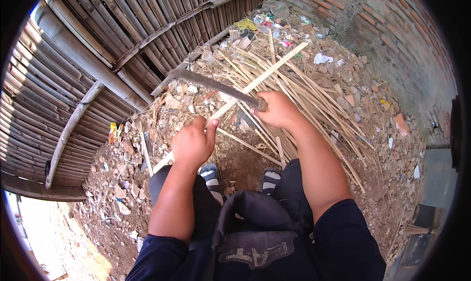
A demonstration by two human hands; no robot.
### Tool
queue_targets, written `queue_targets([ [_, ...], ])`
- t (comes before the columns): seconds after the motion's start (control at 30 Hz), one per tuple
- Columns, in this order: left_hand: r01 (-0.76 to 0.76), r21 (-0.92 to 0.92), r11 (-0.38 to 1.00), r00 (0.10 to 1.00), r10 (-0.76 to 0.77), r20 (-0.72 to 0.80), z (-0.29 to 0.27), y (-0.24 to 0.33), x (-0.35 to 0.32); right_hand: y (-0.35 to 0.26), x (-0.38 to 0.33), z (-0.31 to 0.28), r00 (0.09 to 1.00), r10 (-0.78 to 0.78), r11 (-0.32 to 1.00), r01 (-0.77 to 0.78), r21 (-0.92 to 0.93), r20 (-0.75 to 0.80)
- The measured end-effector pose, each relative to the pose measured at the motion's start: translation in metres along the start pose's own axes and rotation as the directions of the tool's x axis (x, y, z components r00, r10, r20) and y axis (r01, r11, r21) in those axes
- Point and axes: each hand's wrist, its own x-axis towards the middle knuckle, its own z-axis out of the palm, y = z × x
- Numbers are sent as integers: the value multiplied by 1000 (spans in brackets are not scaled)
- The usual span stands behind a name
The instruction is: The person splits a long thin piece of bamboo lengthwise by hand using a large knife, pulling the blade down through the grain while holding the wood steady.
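Can't see grip of curved knife (211, 82), covered by right hand (276, 109); holds knife there, clasps bamboo strip (267, 75) in left hand (192, 142), stretched forward, backs upward.

The brown dirt ground (240, 166) carries stone and brick rubble (401, 125), a pile of pale strips (321, 102) and scattered litter (322, 59)

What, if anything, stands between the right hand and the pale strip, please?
Only the dark blade held in the right hand crosses in front of the pale strip; nothing else visible stands between. Whether blade and strip touch is unclear.
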Motion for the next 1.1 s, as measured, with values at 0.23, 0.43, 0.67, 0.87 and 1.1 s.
queue_targets([
  [0.23,-2,-17,1000,999,1,-44,3,2,1,13,5,-2,988,115,986,-101,133,-99],
  [0.43,-3,-61,998,1000,2,-14,0,-4,3,-2,2,-4,996,54,996,-59,73,75],
  [0.67,31,-39,999,999,-29,45,2,-5,5,22,6,-7,993,89,982,-74,176,-80],
  [0.87,30,-111,993,998,-24,56,6,-7,6,-7,1,-3,998,42,991,-36,-129,40],
  [1.1,46,-128,991,997,-38,61,7,-2,10,3,2,2,999,-9,988,1,-152,-52],
])
